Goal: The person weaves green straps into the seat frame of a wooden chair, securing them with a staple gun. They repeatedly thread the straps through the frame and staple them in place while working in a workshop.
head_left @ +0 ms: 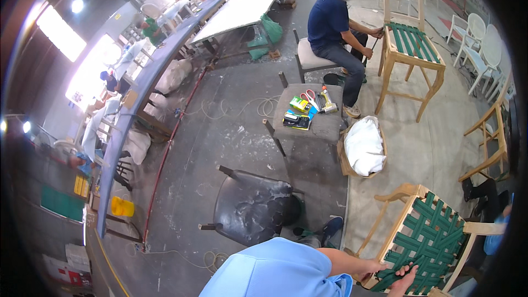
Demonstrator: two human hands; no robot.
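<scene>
At the lower right stands a wooden chair frame [397, 224] whose seat is woven with green webbing straps [432, 225]. My left hand [374, 266] reaches from a light blue sleeve to the seat's near left rail, at the edge of the weave; its fingertips are too unclear to read. Just right of it, my right hand [406, 280] has its fingers curled round a loose green webbing strap [386, 281] lying over the weave. The two hands are close together.
A padded grey seat [302, 126] carries red-handled scissors [311, 99], a staple gun [328, 101] and small boxes. Beside it is a box with a white sack [364, 146]. A dark seat [253, 207] is nearby. A co-worker [330, 27] works at another strapped chair [410, 60].
</scene>
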